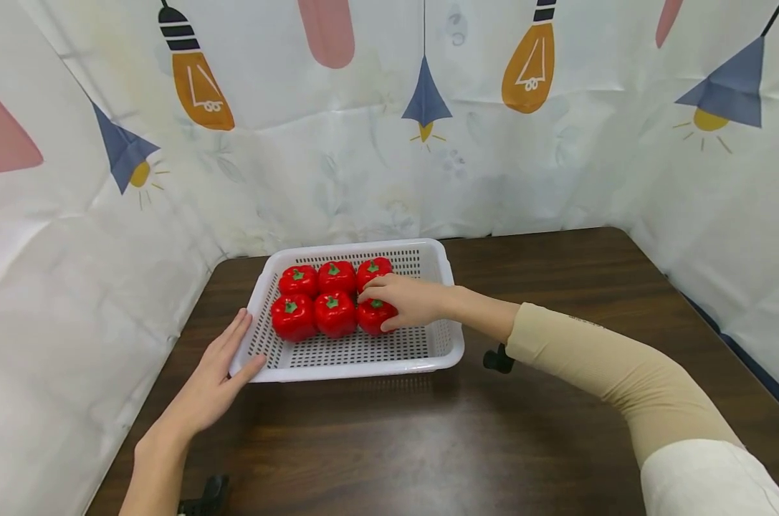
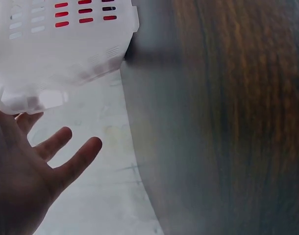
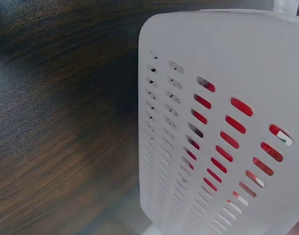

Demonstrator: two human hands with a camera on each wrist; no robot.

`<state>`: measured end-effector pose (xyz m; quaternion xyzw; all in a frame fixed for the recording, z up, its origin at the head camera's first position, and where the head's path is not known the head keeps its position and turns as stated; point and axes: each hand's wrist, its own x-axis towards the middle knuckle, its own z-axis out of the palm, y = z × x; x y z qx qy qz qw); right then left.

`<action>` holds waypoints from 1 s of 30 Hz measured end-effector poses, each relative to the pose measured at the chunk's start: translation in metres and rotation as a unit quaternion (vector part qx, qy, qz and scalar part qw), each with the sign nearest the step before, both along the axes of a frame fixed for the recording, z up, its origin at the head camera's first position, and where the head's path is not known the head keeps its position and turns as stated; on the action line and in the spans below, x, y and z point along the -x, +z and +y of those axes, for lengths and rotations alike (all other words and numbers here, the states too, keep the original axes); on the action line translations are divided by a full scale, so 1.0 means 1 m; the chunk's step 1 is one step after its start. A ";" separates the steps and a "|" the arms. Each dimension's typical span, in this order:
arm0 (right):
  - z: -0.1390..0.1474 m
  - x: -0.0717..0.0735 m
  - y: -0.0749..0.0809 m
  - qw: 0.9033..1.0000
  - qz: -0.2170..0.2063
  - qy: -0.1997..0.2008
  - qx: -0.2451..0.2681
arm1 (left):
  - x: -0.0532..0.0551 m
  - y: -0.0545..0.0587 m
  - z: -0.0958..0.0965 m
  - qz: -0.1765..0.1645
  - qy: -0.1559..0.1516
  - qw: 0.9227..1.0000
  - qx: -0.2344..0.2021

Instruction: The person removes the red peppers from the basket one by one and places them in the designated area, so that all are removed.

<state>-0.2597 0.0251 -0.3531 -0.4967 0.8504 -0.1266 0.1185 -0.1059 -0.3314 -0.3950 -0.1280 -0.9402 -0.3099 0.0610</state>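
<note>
A white perforated plastic basket holds several glossy red bell peppers with green stems, in two rows of three. My right hand reaches in over the basket's right side. Its fingers and thumb grip the front-row right bell pepper, with the fingertips partly covering its top. At the basket's left side, my left hand touches the rim with fingers extended, the thumb near the front left corner. In the left wrist view, that hand has its fingers spread beside the basket wall. The basket wall hides my right hand in its wrist view.
The basket stands on a dark brown wooden table, toward its far edge. White curtains printed with lamps and bulbs hang behind and on both sides. Black wrist mounts show under the right forearm and at the left wrist.
</note>
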 end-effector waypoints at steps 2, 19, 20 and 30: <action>0.000 -0.001 -0.001 1.000 -0.001 -0.002 0.002 | 0.000 -0.001 0.000 0.002 -0.001 1.000 -0.003; -0.001 -0.003 -0.003 0.999 -0.030 -0.006 0.010 | -0.001 0.000 -0.002 -0.016 -0.002 1.000 0.002; 0.000 -0.003 -0.003 0.999 -0.032 -0.006 0.011 | -0.001 0.000 -0.002 -0.016 -0.003 1.000 0.002; 0.013 -0.002 0.004 0.998 -0.040 0.013 0.043 | 0.001 0.001 -0.003 -0.025 -0.001 1.000 0.006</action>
